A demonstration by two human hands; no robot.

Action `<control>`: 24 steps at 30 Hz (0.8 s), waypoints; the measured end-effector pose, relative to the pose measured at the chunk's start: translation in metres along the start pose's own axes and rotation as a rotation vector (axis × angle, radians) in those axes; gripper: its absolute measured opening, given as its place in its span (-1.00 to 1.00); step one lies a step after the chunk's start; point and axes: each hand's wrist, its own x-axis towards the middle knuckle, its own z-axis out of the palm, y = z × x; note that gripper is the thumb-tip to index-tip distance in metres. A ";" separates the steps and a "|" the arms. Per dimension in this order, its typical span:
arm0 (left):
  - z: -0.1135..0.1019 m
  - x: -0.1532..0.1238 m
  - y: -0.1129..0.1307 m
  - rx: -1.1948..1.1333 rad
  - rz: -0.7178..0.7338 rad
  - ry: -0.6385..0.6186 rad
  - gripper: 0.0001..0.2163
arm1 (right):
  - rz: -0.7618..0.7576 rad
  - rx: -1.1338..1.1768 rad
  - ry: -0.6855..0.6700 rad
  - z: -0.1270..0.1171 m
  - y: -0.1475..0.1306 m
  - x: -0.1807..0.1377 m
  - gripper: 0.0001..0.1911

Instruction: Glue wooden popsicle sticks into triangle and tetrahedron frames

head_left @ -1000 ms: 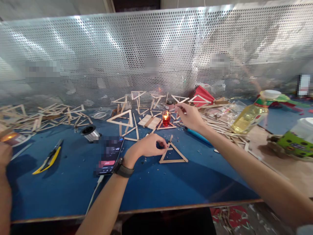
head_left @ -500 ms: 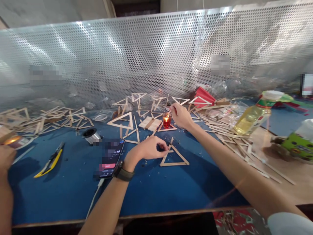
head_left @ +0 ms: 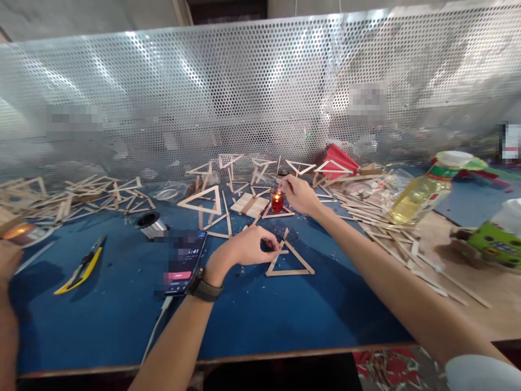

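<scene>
A triangle of wooden sticks [head_left: 293, 260] lies flat on the blue mat [head_left: 264, 309]. My left hand [head_left: 244, 247], with a dark watch on its wrist, pinches the triangle's left side. Farther back, my right hand [head_left: 299, 194] is closed in a pinch on a thin stick [head_left: 282, 186] whose tip is held over the flame of a small red candle glass [head_left: 277, 200]. Several finished stick triangles [head_left: 201, 199] lie and stand around the candle.
A phone [head_left: 185, 260] with a cable lies left of my left hand, beside a metal cup [head_left: 150, 224] and a yellow cutter [head_left: 81, 266]. An oil bottle [head_left: 423, 190] and loose sticks [head_left: 386, 222] lie right. A perforated metal screen [head_left: 244, 98] closes the back. Another person's hand [head_left: 10, 258] is at far left.
My right hand moved left and lowered the stick's tip to the candle flame. My left hand stayed on the triangle. The view shifted slightly.
</scene>
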 end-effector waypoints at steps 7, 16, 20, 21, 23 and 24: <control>0.000 0.000 0.000 0.008 -0.020 -0.014 -0.88 | -0.001 -0.021 0.009 -0.001 0.000 0.000 -0.71; 0.000 0.000 0.000 0.010 -0.009 -0.001 -0.89 | 0.010 -0.020 0.000 -0.003 -0.002 0.000 -0.71; 0.000 0.000 0.000 0.003 -0.007 -0.004 -0.89 | 0.012 -0.035 0.008 -0.003 -0.003 0.000 -0.70; 0.000 0.000 0.000 0.002 -0.005 -0.004 -0.89 | 0.011 -0.039 0.009 -0.003 -0.003 0.000 -0.70; 0.000 0.000 -0.001 0.000 -0.005 -0.004 -0.89 | 0.010 -0.044 0.008 -0.003 -0.003 0.000 -0.69; 0.000 0.000 -0.001 -0.002 -0.006 -0.006 -0.89 | 0.009 -0.044 0.006 -0.003 -0.003 0.000 -0.69</control>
